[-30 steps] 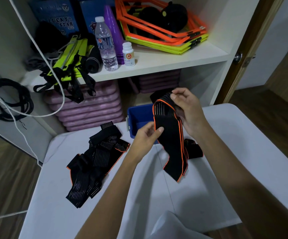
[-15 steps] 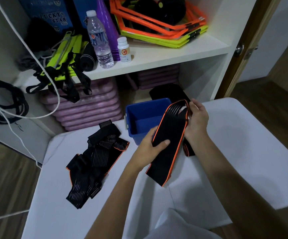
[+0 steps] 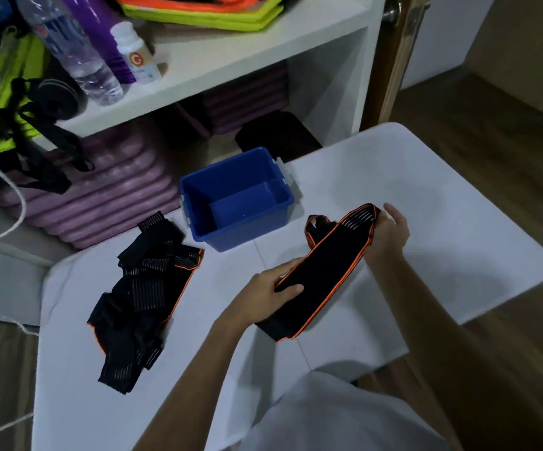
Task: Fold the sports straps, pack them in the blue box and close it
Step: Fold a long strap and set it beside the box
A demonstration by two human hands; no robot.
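Observation:
A black sports strap with orange edging (image 3: 325,271) lies doubled over on the white table (image 3: 426,222), stretched between both hands. My left hand (image 3: 263,294) grips its near end, thumb on top. My right hand (image 3: 390,234) holds its far striped end, fingers curled round it. Behind the strap a loose end loops on the table. The blue box (image 3: 237,198) stands open and empty just beyond, at the table's far edge. A heap of other black straps (image 3: 143,294) lies to the left.
A black lid-like object (image 3: 276,135) rests behind the box, under the white shelf (image 3: 218,60). The shelf carries a water bottle (image 3: 74,56), a white pill bottle (image 3: 136,55) and neon gear. Purple mats (image 3: 100,196) are stacked below.
The strap came down from in front of the box to the table, now lying flatter to the right of the box. Both hands lowered with it; the view tilted downward.

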